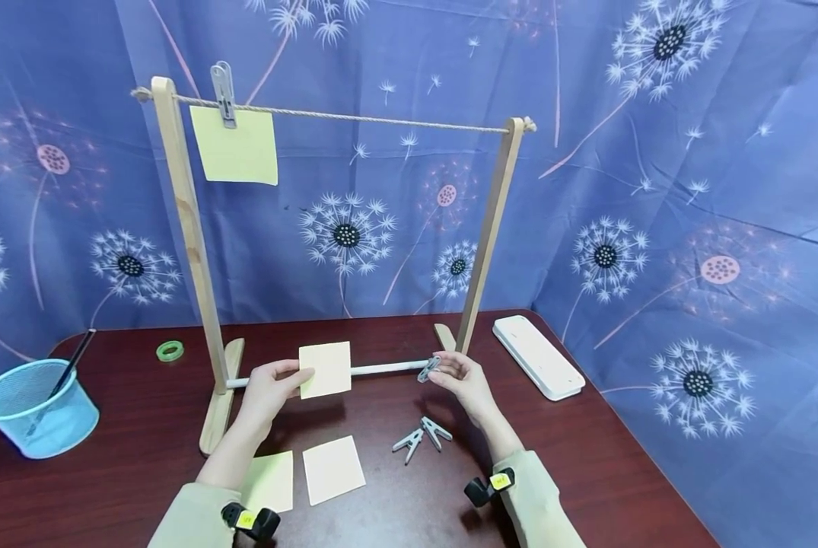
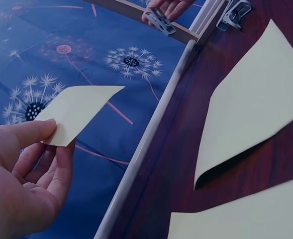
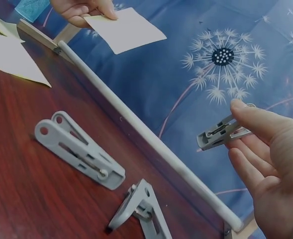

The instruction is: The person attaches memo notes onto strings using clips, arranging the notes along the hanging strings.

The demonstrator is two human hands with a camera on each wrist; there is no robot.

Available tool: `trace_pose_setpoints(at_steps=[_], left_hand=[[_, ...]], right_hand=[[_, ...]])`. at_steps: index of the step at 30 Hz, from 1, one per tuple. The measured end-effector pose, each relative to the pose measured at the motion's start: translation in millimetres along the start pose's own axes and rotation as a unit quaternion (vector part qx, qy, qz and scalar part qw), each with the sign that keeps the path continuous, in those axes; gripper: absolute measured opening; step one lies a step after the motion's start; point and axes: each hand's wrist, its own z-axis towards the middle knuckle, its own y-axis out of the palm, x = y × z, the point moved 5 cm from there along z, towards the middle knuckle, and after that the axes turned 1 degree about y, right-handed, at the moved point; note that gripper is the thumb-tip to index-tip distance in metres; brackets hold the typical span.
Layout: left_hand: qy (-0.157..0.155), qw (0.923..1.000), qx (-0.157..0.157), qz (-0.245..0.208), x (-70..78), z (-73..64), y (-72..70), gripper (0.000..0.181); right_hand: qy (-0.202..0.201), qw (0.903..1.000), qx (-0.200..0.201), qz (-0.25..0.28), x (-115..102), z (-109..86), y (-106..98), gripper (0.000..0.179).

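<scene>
A pale yellow sticky note (image 1: 326, 371) is pinched between thumb and fingers of my left hand (image 1: 272, 388), held up in front of the rack's white lower bar (image 1: 388, 368). My right hand (image 1: 465, 384) pinches a grey clothespin (image 3: 221, 133) by its handle end, near the rack's right post. Its tip points away from the fingers in the right wrist view. Above, another clothespin (image 1: 224, 95) fastens a yellow note (image 1: 237, 148) to the rope (image 1: 381, 119). On the table lie two more grey clothespins (image 1: 409, 443) and two notes (image 1: 333, 469), one partly behind my left forearm.
Two wooden posts (image 1: 192, 236) carry the rope. At left stand a blue mesh cup (image 1: 46, 415) holding a black pen and a green tape roll (image 1: 170, 351). A white case (image 1: 539, 358) lies at right on the dark red table. A patterned blue cloth hangs behind.
</scene>
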Motion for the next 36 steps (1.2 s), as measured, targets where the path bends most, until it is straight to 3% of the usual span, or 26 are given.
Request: trace_pose_setpoints(at_steps=[8,16,26,31,36], left_hand=[[0.013,0.9994,0.030,-0.010,7.2,2.0,1.1,0.039],[0.055,0.9974,0.046,0.013,22.8,9.7,1.8,0.033],[0.094,0.9947,0.040,-0.011,61.3,13.3,-1.4,0.035],[0.113,0.9929,0.038,-0.002,81.4,13.3,-5.2,0.034],[0.136,0.9889,0.056,0.023,106.7,13.4,-12.0,0.034]], right_hand=[[-0.030,0.9993,-0.005,-0.019,-22.3,3.6,3.3,0.042],[-0.046,0.9977,-0.008,-0.049,-60.4,15.3,11.4,0.043],[-0.055,0.9915,-0.031,-0.114,-109.9,34.5,19.8,0.043],[-0.070,0.9891,-0.037,-0.124,-134.9,43.4,26.0,0.044],[-0.100,0.9836,-0.028,-0.148,-166.3,54.4,35.4,0.042]])
